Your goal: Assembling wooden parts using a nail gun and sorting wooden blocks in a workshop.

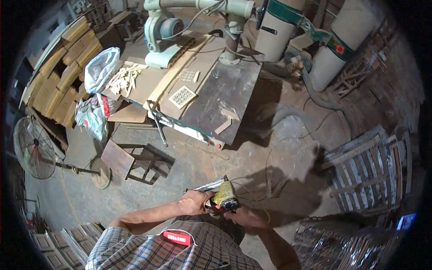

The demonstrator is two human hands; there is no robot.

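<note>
In front of my body I hold a yellow and black nail gun (225, 196), with its silver magazine (209, 186) pointing off to the left. My left hand (196, 202) is closed around the tool's handle side, beside a red part. Close behind the tool's black end is my right hand (245, 218), its fingers curled in at the lower side. What those fingers grip is partly hidden, perhaps the hose end. A thin yellowish hose (267, 216) loops beside the right wrist.
Ahead stands a machine table (216, 96) with a patterned lattice panel (182, 97) and wood offcuts (223, 126). A small wooden stool (119, 159) and a standing fan (36, 143) are at left. Slatted frames (366, 175) lean at right. Hoses cross the floor.
</note>
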